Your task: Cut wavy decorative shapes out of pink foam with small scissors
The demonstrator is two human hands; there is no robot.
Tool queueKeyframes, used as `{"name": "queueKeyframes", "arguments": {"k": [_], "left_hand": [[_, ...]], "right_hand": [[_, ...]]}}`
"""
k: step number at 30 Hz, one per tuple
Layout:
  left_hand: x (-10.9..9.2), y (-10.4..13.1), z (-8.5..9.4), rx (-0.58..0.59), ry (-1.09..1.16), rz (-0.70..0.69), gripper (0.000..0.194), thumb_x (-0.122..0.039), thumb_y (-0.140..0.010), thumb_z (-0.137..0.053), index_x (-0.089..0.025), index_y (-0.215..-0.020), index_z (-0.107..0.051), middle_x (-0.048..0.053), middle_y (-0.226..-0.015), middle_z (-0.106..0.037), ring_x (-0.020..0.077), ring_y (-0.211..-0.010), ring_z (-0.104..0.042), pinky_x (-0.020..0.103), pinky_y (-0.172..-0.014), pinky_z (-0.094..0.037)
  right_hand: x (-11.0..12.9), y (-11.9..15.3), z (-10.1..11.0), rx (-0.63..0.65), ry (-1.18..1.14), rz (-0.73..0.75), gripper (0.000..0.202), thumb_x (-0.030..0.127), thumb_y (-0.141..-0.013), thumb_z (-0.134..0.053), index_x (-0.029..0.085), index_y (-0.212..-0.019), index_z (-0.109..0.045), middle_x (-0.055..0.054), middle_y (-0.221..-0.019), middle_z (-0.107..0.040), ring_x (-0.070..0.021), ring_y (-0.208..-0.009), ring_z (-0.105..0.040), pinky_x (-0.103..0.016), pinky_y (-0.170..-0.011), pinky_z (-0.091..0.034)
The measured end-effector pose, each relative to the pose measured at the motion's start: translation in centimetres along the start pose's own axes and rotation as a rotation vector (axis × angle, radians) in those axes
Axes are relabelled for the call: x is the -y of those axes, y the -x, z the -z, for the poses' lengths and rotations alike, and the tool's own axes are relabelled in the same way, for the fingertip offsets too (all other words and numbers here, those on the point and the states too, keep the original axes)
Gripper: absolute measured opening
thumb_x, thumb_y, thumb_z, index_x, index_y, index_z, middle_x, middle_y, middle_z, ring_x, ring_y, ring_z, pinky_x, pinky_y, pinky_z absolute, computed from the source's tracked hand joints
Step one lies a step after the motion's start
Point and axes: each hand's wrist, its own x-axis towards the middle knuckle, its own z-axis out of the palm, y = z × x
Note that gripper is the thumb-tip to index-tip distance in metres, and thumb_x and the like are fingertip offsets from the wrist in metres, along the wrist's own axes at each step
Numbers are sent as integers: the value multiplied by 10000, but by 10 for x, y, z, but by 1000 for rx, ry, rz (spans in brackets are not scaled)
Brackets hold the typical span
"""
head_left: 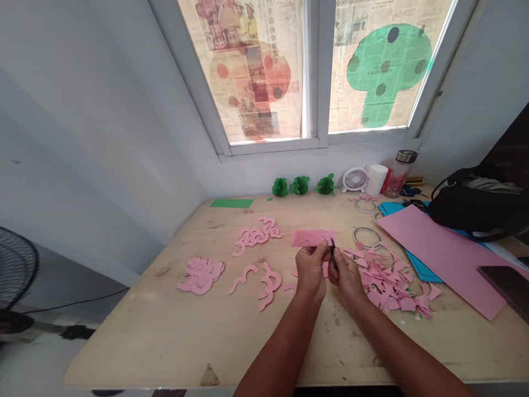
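My left hand (313, 268) pinches the lower edge of a pink paper strip (308, 238) with curved outlines on it. Closed around dark-handled scissors (333, 255), my right hand (345, 270) is close beside the left one. The scissor blades point up at the strip's right end. Left of my hands lie cut wavy pink pieces: a single curl (244, 277), a wavy cluster (269, 284), a group farther back (256, 234) and a stacked pile (201, 274). A heap of pink paper scraps (390, 281) spreads to the right of my right hand.
Large pink sheet (442, 253) over blue sheets (425, 267), with a phone (506, 284) and black bag (475, 204) at right. Tape rings (367, 237), a small white fan (355, 180), a bottle (400, 173), green paper ornaments (300, 185) and green paper (231, 203) lie toward the back.
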Motion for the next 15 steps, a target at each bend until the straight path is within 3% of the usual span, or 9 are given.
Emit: {"name": "queueKeyframes", "arguments": {"k": [8,15], "left_hand": [[-2,2,1,32,-24,-8,260,-320,-573,-711,-98,-557,-578,-2,-503,-521,88,-511,-501,217,-539,-397],[2,-1,-1,-27,-66,-21,320,-366,-557,-710,-96,-511,-544,-20,-463,-479,64,-453,-438,202,-478,-352]], "right_hand": [[-2,0,-1,-23,-39,-24,474,575,-733,-517,190,-501,-366,95,-372,-266,-38,-320,-174,-190,-321,-127],[-7,1,0,-19,-67,-36,418,553,-740,-527,176,-579,-444,106,-372,-266,-39,-324,-162,-189,-330,-118]]}}
